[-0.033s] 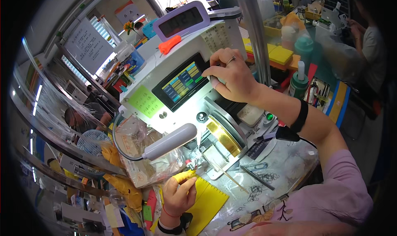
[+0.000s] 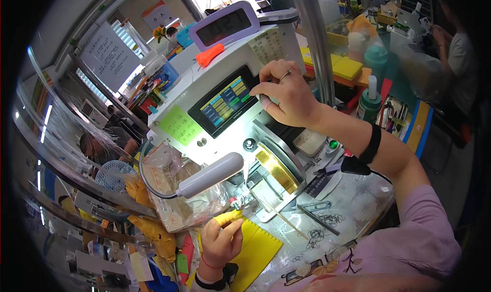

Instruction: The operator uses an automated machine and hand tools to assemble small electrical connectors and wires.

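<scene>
My left hand point(image 2: 221, 243) is closed in a pinch beside a small metal fitting point(image 2: 237, 204) at the front of a white bench machine point(image 2: 204, 148). A yellow wrapping point(image 2: 228, 218), which looks like a finger cover, sticks out from its fingertips toward the fitting. Whatever lies between those fingers is too small to tell. Raised at the right edge of the machine's lit screen point(image 2: 225, 102), my right hand point(image 2: 289, 92) has its fingers bent and their tips close together. Something greyish shows near its thumb, not clear enough to name. Below the screen, a gold-coloured spool point(image 2: 277, 167) sits on the machine.
A lamp point(image 2: 212, 175) on a bent neck hangs over the work spot. Yellow sheet point(image 2: 258, 251), black thread scraps point(image 2: 316, 238) and a dark rod point(image 2: 319, 220) lie on the table. A metal post point(image 2: 319, 46) rises behind my right hand. A green bottle point(image 2: 369, 105) stands right.
</scene>
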The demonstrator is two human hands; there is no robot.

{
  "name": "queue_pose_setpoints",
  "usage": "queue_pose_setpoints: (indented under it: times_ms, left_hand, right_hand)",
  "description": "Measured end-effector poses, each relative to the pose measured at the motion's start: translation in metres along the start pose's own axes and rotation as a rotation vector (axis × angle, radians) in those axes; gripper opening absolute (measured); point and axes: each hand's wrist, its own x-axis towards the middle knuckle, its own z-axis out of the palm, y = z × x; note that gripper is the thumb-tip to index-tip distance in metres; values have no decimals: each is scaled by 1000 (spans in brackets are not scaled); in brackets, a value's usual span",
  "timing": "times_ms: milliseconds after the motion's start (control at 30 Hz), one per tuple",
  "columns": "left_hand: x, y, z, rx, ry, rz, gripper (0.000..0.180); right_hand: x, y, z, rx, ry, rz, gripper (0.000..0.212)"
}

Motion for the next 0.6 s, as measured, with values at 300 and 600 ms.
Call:
queue_pose_setpoints:
  times_ms: [300,600]
  left_hand:
    - [0,0,1,11,8,18,19]
    - [9,8,-3,46,1,37,19]
  right_hand:
    - [-3,0,2,59,-48,-10,21]
    - [8,-7,-19,25,20,22,16]
